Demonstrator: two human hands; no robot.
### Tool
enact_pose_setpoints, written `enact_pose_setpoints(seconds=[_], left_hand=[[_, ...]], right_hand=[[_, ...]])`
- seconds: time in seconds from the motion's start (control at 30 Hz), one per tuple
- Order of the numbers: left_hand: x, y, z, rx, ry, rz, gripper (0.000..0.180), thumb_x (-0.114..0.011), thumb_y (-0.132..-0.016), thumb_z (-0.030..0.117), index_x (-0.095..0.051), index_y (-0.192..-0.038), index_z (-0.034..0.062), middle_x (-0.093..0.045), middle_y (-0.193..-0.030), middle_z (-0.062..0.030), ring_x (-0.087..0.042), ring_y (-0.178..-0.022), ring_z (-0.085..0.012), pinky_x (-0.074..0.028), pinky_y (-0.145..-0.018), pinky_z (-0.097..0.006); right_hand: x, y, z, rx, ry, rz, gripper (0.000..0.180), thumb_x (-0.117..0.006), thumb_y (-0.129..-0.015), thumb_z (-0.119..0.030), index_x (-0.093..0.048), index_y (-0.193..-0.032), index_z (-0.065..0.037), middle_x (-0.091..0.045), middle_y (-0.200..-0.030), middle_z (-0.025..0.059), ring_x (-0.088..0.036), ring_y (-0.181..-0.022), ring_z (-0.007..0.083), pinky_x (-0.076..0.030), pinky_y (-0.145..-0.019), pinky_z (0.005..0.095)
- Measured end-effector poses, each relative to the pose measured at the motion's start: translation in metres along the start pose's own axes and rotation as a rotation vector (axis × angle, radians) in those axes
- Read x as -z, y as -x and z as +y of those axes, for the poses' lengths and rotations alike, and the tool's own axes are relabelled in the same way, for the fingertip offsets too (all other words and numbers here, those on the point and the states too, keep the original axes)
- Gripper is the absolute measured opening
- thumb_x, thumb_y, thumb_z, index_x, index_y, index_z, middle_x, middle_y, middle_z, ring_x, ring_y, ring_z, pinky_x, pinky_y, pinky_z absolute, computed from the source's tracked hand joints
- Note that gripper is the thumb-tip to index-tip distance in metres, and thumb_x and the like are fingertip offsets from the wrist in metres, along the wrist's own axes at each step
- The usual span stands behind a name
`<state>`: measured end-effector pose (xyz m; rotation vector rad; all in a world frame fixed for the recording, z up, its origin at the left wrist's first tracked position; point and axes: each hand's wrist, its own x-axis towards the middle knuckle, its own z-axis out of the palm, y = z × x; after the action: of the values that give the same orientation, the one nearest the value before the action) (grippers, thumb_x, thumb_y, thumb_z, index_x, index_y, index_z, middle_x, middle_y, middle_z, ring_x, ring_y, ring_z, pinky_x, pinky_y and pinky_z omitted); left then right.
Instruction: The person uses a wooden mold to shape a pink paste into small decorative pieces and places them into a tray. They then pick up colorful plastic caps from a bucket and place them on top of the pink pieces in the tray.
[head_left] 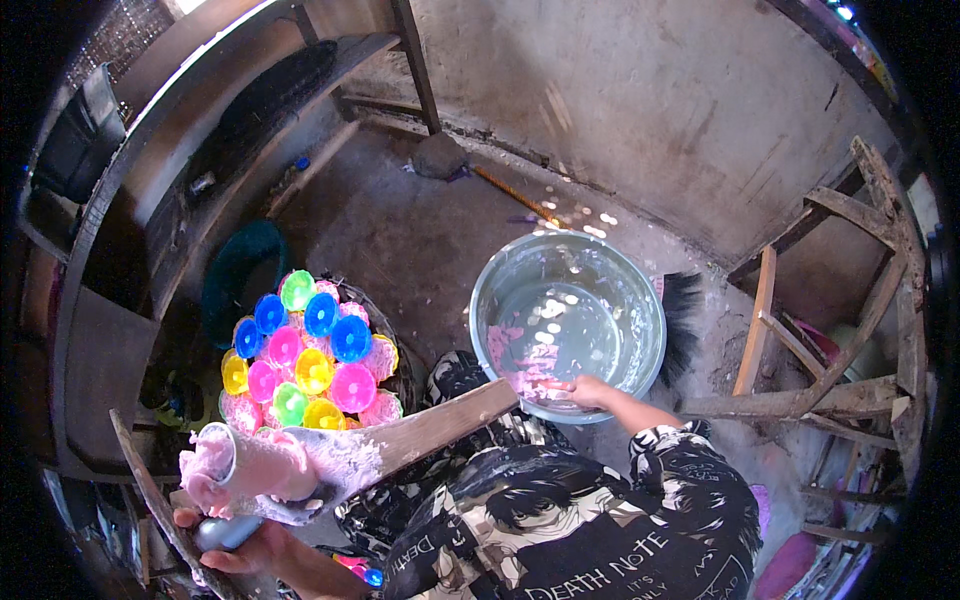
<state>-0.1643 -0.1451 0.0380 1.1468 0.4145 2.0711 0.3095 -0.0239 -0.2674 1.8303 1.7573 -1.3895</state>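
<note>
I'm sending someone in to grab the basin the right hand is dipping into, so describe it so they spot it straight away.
On the bare concrete floor in front of the grey wall, look right of the heap of bright plastic cups. The basin is the large round pale tub with the right hand at its near rim. Its whitish, pink-smeared inside holds cloudy liquid, and a black brush lies against its right side.

Open floor (400, 240) between basket and basin: room to pass | wooden plank (440, 425) bars the lap | colourful cups (305, 360) crowd left | basin (640, 300) blocks right, brush (682, 310) beside it
</note>
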Motion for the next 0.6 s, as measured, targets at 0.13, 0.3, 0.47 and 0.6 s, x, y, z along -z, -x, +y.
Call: enact_pose_setpoints(seconds=[0.13, 0.3, 0.47, 0.6], left_hand=[[-0.001, -0.003, -0.004, -0.009, 0.003, -0.013, 0.06, -0.065, -0.076, 0.047, -0.05, -0.126, 0.0182, -0.048, -0.129, -0.0083, -0.044, -0.12, -0.0289, -0.03, -0.103, -0.053], [-0.006, -0.002, -0.008, -0.088, -0.176, 0.113, 0.059, -0.064, -0.076, 0.05, -0.05, -0.124, 0.0193, -0.043, -0.13, -0.0102, -0.041, -0.121, -0.0303, -0.031, -0.102, -0.053], [-0.015, -0.003, -0.022, -0.067, -0.276, 0.183, 0.058, -0.067, -0.072, 0.053, -0.05, -0.119, 0.0221, -0.038, -0.113, -0.0074, -0.045, -0.106, -0.0276, -0.038, -0.094, -0.046], [-0.022, -0.013, -0.031, -0.023, -0.26, 0.067, 0.058, -0.069, -0.072, 0.05, -0.05, -0.118, 0.0203, -0.036, -0.106, -0.0055, -0.044, -0.104, -0.0281, -0.038, -0.092, -0.045]], right_hand=[[0.0, 0.004, 0.011, 0.005, 0.143, 0.143, 0.037, -0.057, -0.081, -0.042, -0.069, -0.088, -0.008, -0.065, -0.089, 0.0182, -0.063, -0.086, 0.0298, -0.048, -0.078, 0.0403], [-0.008, 0.01, 0.014, -0.059, 0.186, 0.207, 0.028, -0.054, -0.081, -0.033, -0.069, -0.089, -0.01, -0.064, -0.094, 0.0187, -0.062, -0.088, 0.0335, -0.047, -0.08, 0.0421], [-0.001, 0.019, -0.003, 0.049, 0.114, 0.212, 0.026, -0.052, -0.078, -0.023, -0.069, -0.092, -0.007, -0.064, -0.096, 0.0203, -0.062, -0.092, 0.0357, -0.048, -0.082, 0.0426], [0.005, 0.019, -0.009, -0.122, 0.137, 0.262, 0.026, -0.052, -0.078, -0.02, -0.069, -0.095, -0.013, -0.065, -0.097, 0.018, -0.062, -0.093, 0.0323, -0.049, -0.082, 0.0426]])
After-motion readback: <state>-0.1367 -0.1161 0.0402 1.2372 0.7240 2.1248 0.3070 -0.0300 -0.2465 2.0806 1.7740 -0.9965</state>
